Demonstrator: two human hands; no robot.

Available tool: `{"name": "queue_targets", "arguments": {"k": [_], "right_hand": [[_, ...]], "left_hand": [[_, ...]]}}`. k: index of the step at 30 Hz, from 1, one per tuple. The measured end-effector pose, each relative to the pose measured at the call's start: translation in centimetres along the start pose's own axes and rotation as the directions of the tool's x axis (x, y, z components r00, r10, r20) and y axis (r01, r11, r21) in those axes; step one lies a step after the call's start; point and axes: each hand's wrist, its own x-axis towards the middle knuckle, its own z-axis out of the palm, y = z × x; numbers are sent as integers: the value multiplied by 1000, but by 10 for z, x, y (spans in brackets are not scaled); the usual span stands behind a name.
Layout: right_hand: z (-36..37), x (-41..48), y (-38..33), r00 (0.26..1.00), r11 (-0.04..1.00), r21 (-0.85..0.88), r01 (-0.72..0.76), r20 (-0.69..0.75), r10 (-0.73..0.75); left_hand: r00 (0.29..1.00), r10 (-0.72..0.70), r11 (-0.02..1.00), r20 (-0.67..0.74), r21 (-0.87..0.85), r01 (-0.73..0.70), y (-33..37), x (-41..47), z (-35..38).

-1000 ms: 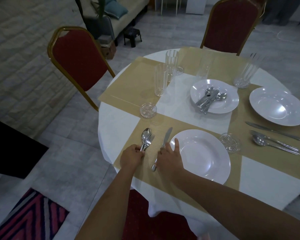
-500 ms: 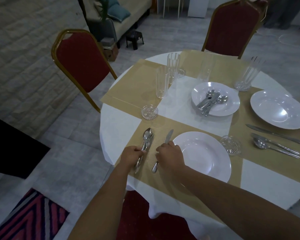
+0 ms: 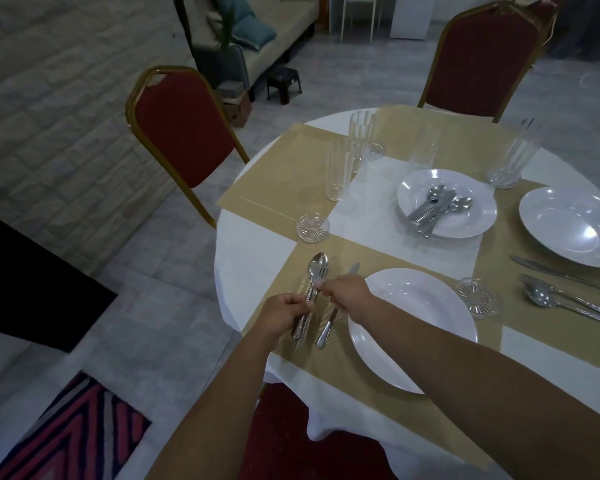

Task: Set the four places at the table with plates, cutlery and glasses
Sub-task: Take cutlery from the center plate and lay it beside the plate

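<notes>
On the near gold placemat (image 3: 367,382) a white plate (image 3: 412,327) lies with a knife (image 3: 329,323) to its left. My left hand (image 3: 284,315) grips the handles of a spoon (image 3: 317,268) and a fork lying together left of the knife. My right hand (image 3: 347,292) reaches over the knife and pinches the fork's head just below the spoon bowl. A second white plate (image 3: 471,220) at the table's middle holds spare cutlery (image 3: 437,206). The right place has a plate (image 3: 575,226), a knife (image 3: 565,275) and a spoon (image 3: 540,297) with a fork.
Several tall glasses (image 3: 340,174) stand across the middle of the table, another glass (image 3: 513,157) at the far right. Glass coasters lie left (image 3: 313,227) and right (image 3: 477,296) of the near place. Red chairs stand at the left (image 3: 180,136) and far side (image 3: 482,53).
My right hand left the knife and moved left onto the fork and spoon. My left hand stayed on their handles, sliding them slightly nearer.
</notes>
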Motion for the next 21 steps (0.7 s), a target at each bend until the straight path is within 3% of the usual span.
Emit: {"name": "queue_targets", "arguments": {"k": [4, 13, 17, 21], "right_hand": [[-1, 3, -3, 998, 990, 141, -23, 57, 15], [3, 17, -6, 998, 981, 187, -49, 48, 40], [9, 25, -1, 994, 988, 145, -50, 105, 35], [15, 36, 1, 1000, 1000, 21, 22, 16, -23]], "left_hand": [[997, 3, 1000, -71, -20, -5, -3, 3, 1], [969, -74, 995, -236, -87, 55, -9, 20, -4], [968, -85, 995, -237, -68, 70, -8, 26, -1], [956, -63, 998, -288, 9, 69, -7, 35, 0]]}}
